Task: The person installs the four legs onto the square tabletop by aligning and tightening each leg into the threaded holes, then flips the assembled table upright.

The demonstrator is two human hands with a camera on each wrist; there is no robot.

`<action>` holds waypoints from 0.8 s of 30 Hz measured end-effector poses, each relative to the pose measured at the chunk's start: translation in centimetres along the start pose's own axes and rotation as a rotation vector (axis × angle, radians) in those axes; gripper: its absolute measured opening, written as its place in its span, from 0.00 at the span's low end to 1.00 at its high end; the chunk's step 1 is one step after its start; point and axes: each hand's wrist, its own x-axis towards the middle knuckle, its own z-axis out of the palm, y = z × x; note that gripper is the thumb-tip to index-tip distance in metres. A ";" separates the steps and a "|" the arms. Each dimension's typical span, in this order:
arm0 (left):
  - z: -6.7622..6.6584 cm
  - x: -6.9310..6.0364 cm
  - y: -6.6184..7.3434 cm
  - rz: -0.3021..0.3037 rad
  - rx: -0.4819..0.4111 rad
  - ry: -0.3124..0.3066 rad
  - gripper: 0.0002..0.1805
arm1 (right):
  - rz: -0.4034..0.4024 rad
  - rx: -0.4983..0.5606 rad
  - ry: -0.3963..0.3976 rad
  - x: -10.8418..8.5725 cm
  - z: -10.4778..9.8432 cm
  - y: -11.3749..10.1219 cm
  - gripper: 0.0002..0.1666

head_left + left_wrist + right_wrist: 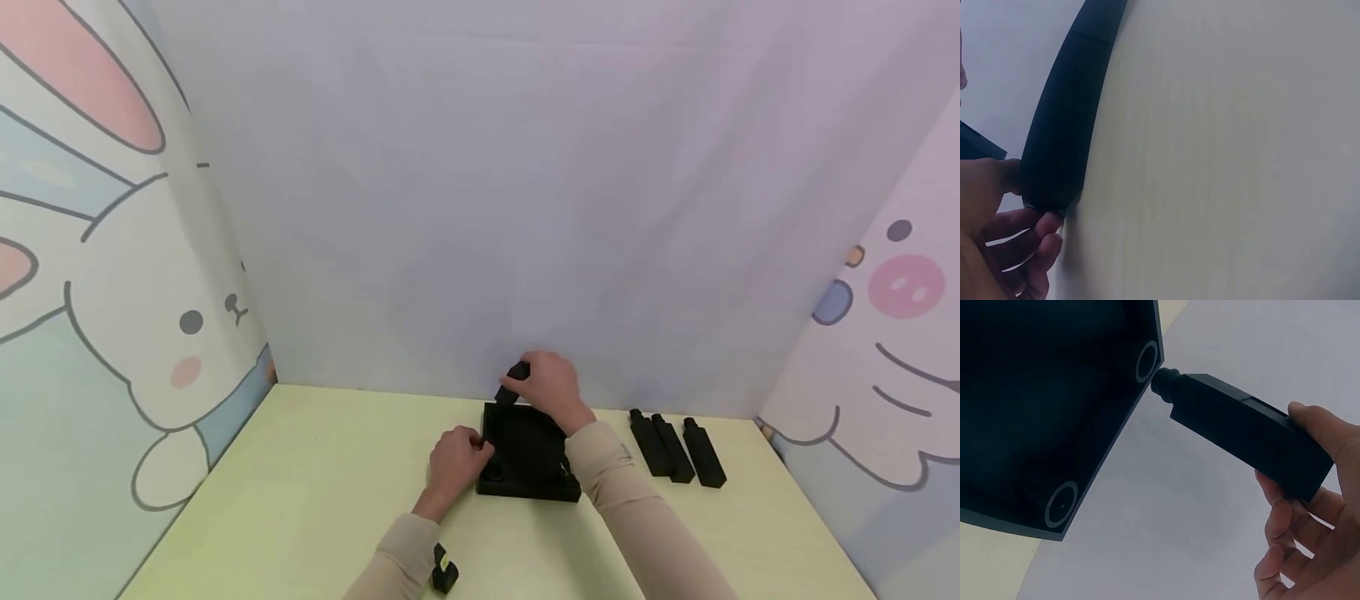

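Note:
A black square base (528, 490) with raised edges lies on the table. My left hand (453, 458) grips its left edge; in the left wrist view, thumb and fingers pinch the end of that dark edge (1060, 125). Above the base's far edge, my right hand (551, 385) holds a black tapered leg (507, 393) by its wide end. The right wrist view shows the leg's narrow round tip (1165, 385) at a corner of the base, beside a ringed hole (1147, 362). Whether the tip touches the base, I cannot tell. Another ringed hole (1061, 504) marks the neighbouring corner.
Three more black legs (703, 454) lie on the right of the pale yellow table (322, 475). Close to the left sleeve is a small black object (444, 573) with a yellow patch, partly hidden. A pale curtain (420, 208) hangs behind the table.

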 end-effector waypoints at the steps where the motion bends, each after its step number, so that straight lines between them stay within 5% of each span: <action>1: 0.0 0.0 -0.1 -0.001 0.003 -0.001 0.14 | -0.003 -0.004 -0.006 0.1 0.2 -0.1 0.21; 24: 0.4 0.4 -0.3 -0.013 0.006 -0.006 0.17 | -0.047 -0.059 -0.103 1.3 2.2 -0.9 0.21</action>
